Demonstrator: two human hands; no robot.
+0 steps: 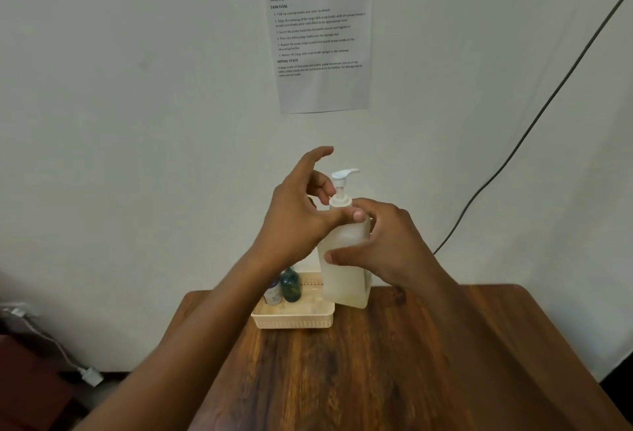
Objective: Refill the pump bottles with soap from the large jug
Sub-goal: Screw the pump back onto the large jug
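A: Held above the brown wood-grain table (394, 362): a frosted, translucent rectangular plastic pump bottle (346, 269), w/ pale liquid inside. Tilted a bit, base hanging just over the table's far edge, beside the basket.

B: Grip on it?

A: Right hand (387, 245) wrapped round the bottle's body from the right side, thumb pressed across the front, fingers curled behind. Firmly clasped. Left hand (301, 215) up at the neck: thumb tip laid against the white collar under the white pump head (344, 175), other fingers spread and lifted, index pointing up toward the wall. Loose, not closed on anything; can't tell whether more than the thumb touches the collar.

B: Pump seated?

A: Stem standing out of the collar, nozzle pointing right. Threaded fully or not – can't tell.

B: Other stuff on the table?

A: Cream-coloured perforated plastic basket (294, 319) at the far edge, left of the held bottle. Inside: a small dark-green glass bottle (291, 288) and, touching it on the left, a small clear bottle w/ a pale label (273, 295). Tops of both hidden by the left wrist.

B: Background?

A: Printed white instruction sheet (320, 30) taped to the pale wall, directly above. Dark cable (534, 122) running diagonally down the wall at right. White charger plug (91, 376) on the floor, lower left.
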